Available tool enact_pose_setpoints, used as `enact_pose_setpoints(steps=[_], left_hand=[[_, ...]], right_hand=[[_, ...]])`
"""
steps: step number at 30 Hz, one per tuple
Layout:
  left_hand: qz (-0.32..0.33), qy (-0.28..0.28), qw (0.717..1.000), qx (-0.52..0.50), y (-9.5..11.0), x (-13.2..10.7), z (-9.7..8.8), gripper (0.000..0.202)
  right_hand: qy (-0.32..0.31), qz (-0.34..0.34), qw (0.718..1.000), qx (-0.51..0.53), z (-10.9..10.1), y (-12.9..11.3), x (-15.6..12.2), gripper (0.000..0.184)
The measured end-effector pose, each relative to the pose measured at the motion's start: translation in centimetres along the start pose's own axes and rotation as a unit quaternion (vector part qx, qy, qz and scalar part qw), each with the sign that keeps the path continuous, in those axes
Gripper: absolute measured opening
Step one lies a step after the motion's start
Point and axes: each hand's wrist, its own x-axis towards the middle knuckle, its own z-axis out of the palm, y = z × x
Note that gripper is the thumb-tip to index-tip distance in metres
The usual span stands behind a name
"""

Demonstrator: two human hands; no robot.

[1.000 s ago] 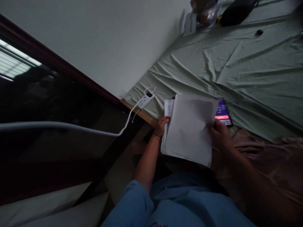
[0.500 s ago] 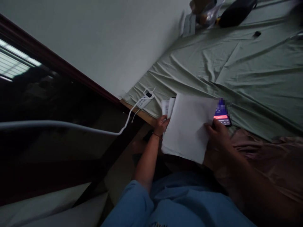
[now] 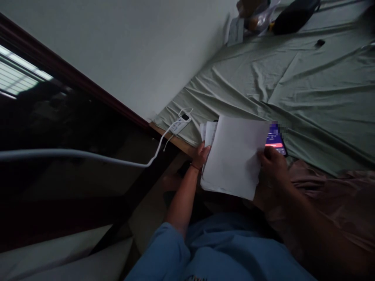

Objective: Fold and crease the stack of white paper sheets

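A stack of white paper sheets (image 3: 234,156) is held in front of me, its top sheet blank. Along the left edge my left hand (image 3: 201,155) is closed on the stack, with its thumb showing and the other fingers hidden beneath. More sheets, with faint print (image 3: 209,132), stick out at the upper left. My right hand (image 3: 272,162) pinches the right edge of the paper. Just beyond that hand lies a phone (image 3: 275,140) with its screen lit, partly covered by the paper and the hand.
A white power strip (image 3: 180,125) with a thick white cable (image 3: 88,154) rests at the bed's corner by the wall. Green sheet (image 3: 310,97) covers the bed. A brownish cloth (image 3: 328,191) lies at right; a black case (image 3: 295,16) and a plastic bag (image 3: 260,23) sit farther back.
My right hand has shifted slightly right along the paper's edge, and the top sheet has moved a little with it. My left hand keeps its hold nearly unchanged.
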Motion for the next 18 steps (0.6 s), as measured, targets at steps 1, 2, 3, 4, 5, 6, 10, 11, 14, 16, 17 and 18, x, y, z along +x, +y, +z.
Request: enact_pose_setpoints(steps=[1,2,3,4,5,6,10,11,14,16,17,18], left_hand=[[-0.015,-0.017,1.0,-0.017,0.3,-0.1,0.2,0.047],[-0.024,-0.03,0.999,-0.027,0.6,-0.1,0.3,0.049],[-0.025,-0.035,0.999,-0.028,0.8,-0.1,0.4,0.049],[-0.019,-0.031,0.999,-0.016,0.8,-0.1,0.4,0.048],[-0.005,-0.018,1.0,0.008,0.8,0.0,0.5,0.048],[0.011,0.001,0.999,0.034,0.7,0.1,0.5,0.048],[0.073,0.061,0.992,0.077,0.5,0.5,0.4,0.055],[0.083,0.062,0.992,0.068,0.5,0.5,0.5,0.059],[0.097,0.054,0.993,0.05,0.8,0.5,0.6,0.064],[0.096,0.05,0.993,0.05,0.8,0.4,0.6,0.06],[0.091,0.049,0.993,0.05,0.8,0.4,0.6,0.058],[0.081,0.047,0.995,0.046,0.7,0.3,0.6,0.056]], right_hand=[[0.001,-0.007,1.0,-0.001,0.0,0.0,0.0,0.023],[0.004,-0.015,1.0,-0.004,0.0,-0.1,0.0,0.023],[0.006,-0.022,1.0,-0.008,0.0,0.0,0.0,0.023],[0.009,-0.029,0.999,-0.011,0.0,0.0,0.0,0.023],[0.012,-0.036,0.999,-0.013,0.0,0.1,0.1,0.022],[0.013,-0.043,0.999,-0.014,0.0,0.2,0.1,0.021],[0.016,-0.05,0.999,0.001,0.1,0.8,0.3,0.023],[0.021,-0.049,0.999,0.001,0.1,0.9,0.3,0.023],[0.042,-0.038,0.998,0.002,0.0,0.8,0.0,0.025],[0.043,-0.01,0.998,0.051,-0.2,0.3,-0.3,0.025],[0.038,0.014,0.994,0.099,-0.2,0.0,-0.4,0.025],[0.033,0.042,0.986,0.155,-0.3,-0.3,-0.5,0.025]])
